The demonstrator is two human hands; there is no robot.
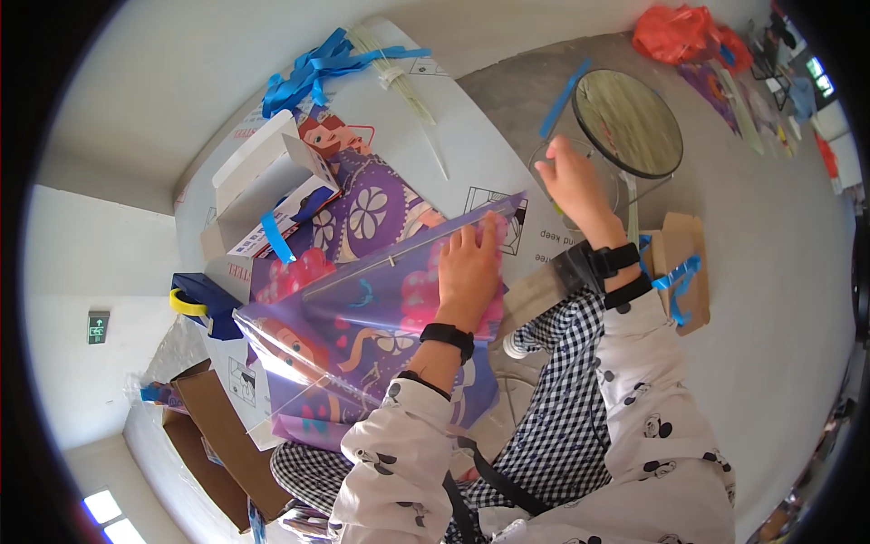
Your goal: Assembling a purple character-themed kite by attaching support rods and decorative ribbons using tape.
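Note:
A purple printed plastic kite [362, 299] with cartoon figures and a thin rod along its upper edge lies over my lap and the board. My left hand [469, 272] is on it near its right corner, fingers bent over the rod and gripping the edge; the thumb is hidden. To the right, my right hand [575, 177] is raised apart from the kite, fingers curled in and thumb close to them. Whatever it may pinch is too small to make out. Beside it stand a thin wire hoop and a round dark-rimmed stool [628, 122].
A white printed board [471, 136] carries blue ribbons [313, 72], a bundle of thin pale rods [399, 80] and an opened white box [272, 177]. A blue tape dispenser [213, 304] and a brown carton [231, 444] are at left. Another carton [693, 272] and a red bag [680, 34] are at right.

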